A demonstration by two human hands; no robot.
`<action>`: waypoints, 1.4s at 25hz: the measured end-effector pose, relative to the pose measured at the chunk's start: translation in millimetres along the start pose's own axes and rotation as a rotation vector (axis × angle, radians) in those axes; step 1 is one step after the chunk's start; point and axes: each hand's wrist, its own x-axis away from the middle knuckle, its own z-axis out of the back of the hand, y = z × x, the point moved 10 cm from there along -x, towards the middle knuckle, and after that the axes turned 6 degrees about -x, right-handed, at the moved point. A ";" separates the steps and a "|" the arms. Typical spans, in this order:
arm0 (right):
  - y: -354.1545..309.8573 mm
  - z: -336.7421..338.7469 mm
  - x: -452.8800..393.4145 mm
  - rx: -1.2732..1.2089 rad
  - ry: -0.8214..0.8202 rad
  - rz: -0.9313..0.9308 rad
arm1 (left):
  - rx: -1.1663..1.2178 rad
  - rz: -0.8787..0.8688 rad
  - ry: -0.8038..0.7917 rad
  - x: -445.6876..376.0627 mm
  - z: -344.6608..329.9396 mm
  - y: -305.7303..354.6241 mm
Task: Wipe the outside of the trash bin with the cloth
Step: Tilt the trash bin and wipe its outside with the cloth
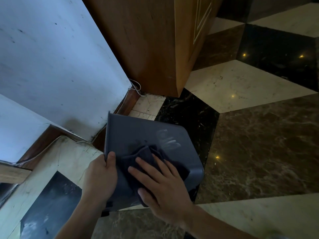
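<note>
A dark grey plastic trash bin [138, 133] lies tipped on its side on the marble floor, one broad outer face turned up. My left hand [100, 176] grips the bin's rim at its left edge, thumb over the face. A dark cloth [146, 157] is spread bunched on that face. My right hand [164, 188] presses flat on the cloth with fingers spread. A pale smear [168, 141] shows on the face just beyond the cloth.
A white wall [51, 66] with a wooden skirting board stands to the left, with a thin cable [136, 87] along its base. A wooden cabinet [155, 40] rises behind the bin. Patterned marble floor [259, 135] extends to the right.
</note>
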 end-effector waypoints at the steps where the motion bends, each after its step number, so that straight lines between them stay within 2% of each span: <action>1: 7.7 3.0 -5.5 0.009 0.013 -0.014 | -0.012 -0.014 -0.007 2.4 -0.7 3.1; 4: 42.7 9.3 -30.4 -0.035 0.008 -0.153 | -0.051 -0.091 -0.034 11.3 -3.7 18.6; 6: 55.0 12.3 -45.2 -0.057 0.009 -0.179 | -0.067 -0.113 -0.038 18.2 -1.4 24.6; 10: 91.2 20.3 -93.4 -0.119 -0.028 -0.232 | -0.088 -0.099 -0.020 26.3 -1.7 30.3; 15: 136.8 30.7 -128.1 -0.151 0.043 -0.347 | -0.093 -0.110 0.014 32.6 2.8 40.3; 18: 130.1 26.3 -111.8 -0.122 0.035 -0.327 | -0.085 -0.093 0.045 22.1 7.6 36.9; 22: 92.4 17.3 -42.1 -0.112 -0.001 -0.224 | -0.062 -0.045 0.020 1.6 5.9 23.0; 25: 60.4 10.6 11.8 -0.065 0.072 -0.162 | -0.052 -0.031 0.020 -3.6 5.7 18.2; 28: 59.4 9.3 31.2 -0.028 0.178 -0.083 | 0.001 -0.026 -0.039 3.4 -1.8 14.3; 30: 78.6 12.9 21.9 -0.034 0.191 -0.139 | -0.011 -0.047 -0.062 9.9 -3.8 14.4; 33: 121.8 11.5 3.4 -0.100 0.142 -0.331 | -0.055 -0.137 -0.084 21.4 -4.3 26.6; 35: 144.5 10.2 -11.4 -0.141 0.109 -0.355 | -0.062 -0.186 -0.066 28.1 -3.2 36.8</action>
